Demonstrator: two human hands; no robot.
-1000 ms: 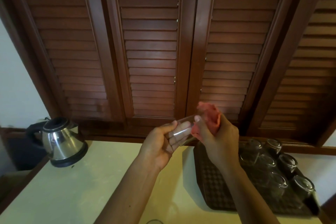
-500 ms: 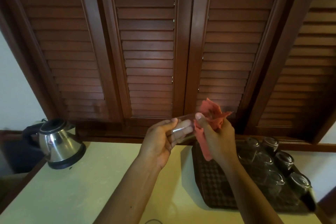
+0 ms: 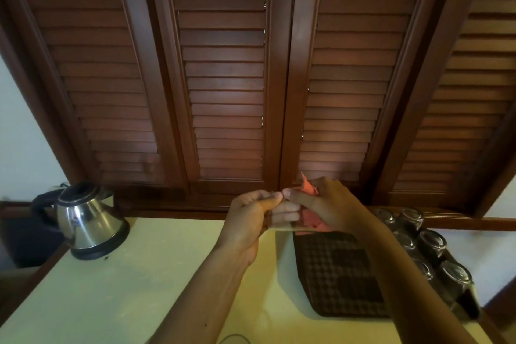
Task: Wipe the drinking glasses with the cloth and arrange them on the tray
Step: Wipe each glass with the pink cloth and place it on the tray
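**Mid-wipe, with much of the tray already filled**

You stand at a pale table [image 3: 117, 288] in front of dark louvred shutters [image 3: 223, 78], with a steel kettle [image 3: 89, 220] off to your left. The tray [image 3: 335, 282] lies on the table's right side. Its right half carries about six glasses [image 3: 430, 243] set mouth down in two rows; your right arm covers part of them, so the count is a guess. Its left half is bare, so there is room for more.

One glass [image 3: 287, 220] is held up between your hands, above the tray's near-left corner and lying roughly on its side. Your left hand [image 3: 248, 220] curls round its body, fingers showing through the clear wall. Your right hand [image 3: 326, 207] clutches the pink cloth [image 3: 310, 220] and appears to press it into the mouth.

Judging by this, several glasses are done and this one is being wiped; it has yet to go on the tray. A curved rim [image 3: 234, 339] at the bottom edge may be another glass waiting.
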